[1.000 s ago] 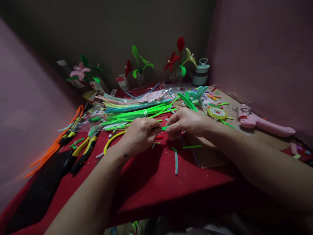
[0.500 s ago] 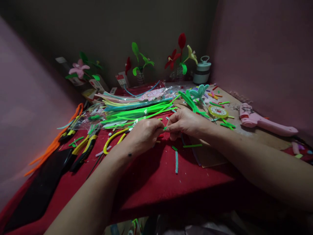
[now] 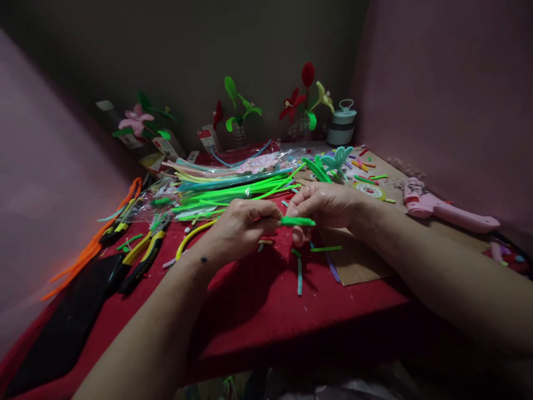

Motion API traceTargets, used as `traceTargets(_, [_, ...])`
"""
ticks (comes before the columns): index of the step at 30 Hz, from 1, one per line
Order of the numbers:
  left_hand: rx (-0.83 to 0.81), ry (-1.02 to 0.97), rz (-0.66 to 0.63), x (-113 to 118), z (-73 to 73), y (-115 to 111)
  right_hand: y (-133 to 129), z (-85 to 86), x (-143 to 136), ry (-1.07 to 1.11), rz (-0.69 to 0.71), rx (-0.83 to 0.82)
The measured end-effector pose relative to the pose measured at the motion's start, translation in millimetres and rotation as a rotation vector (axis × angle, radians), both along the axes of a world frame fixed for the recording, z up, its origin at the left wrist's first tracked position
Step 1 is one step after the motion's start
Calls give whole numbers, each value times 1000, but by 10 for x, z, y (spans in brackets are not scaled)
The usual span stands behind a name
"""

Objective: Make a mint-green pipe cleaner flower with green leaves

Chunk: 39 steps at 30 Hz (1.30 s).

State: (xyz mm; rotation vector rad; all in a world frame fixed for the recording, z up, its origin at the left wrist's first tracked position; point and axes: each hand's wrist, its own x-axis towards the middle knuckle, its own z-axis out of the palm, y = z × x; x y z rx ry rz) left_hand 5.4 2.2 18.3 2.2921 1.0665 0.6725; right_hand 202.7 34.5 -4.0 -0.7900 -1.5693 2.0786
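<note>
A short green fuzzy piece [image 3: 298, 221] lies level between my two hands, above the red cloth. My left hand [image 3: 250, 225] pinches its left end between thumb and fingers. At its top edge is my right hand [image 3: 325, 205], fingers bent around it, some of them hidden behind the piece. Just behind the hands lies a bundle of green pipe cleaners [image 3: 233, 193]. Below them on the cloth are a pale blue-green strip [image 3: 300, 276] and a short green strip [image 3: 327, 249].
Yellow-black pliers [image 3: 145, 255], a black flat object [image 3: 62, 328] and orange pipe cleaners [image 3: 91, 247] lie left. A pink tool [image 3: 449, 210] and a yellow round dial [image 3: 370, 190] are right. Fuzzy flowers [image 3: 239, 108] and a lidded container [image 3: 342, 123] stand behind.
More of the green piece now shows between my hands, pointing right. My right hand has shifted slightly right and its fingers have spread a little. The camera view has moved slightly.
</note>
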Motion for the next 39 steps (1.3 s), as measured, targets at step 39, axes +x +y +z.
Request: traceTargets(39, [786, -108, 276, 106, -249, -30, -197, -142, -486, 472, -494, -428])
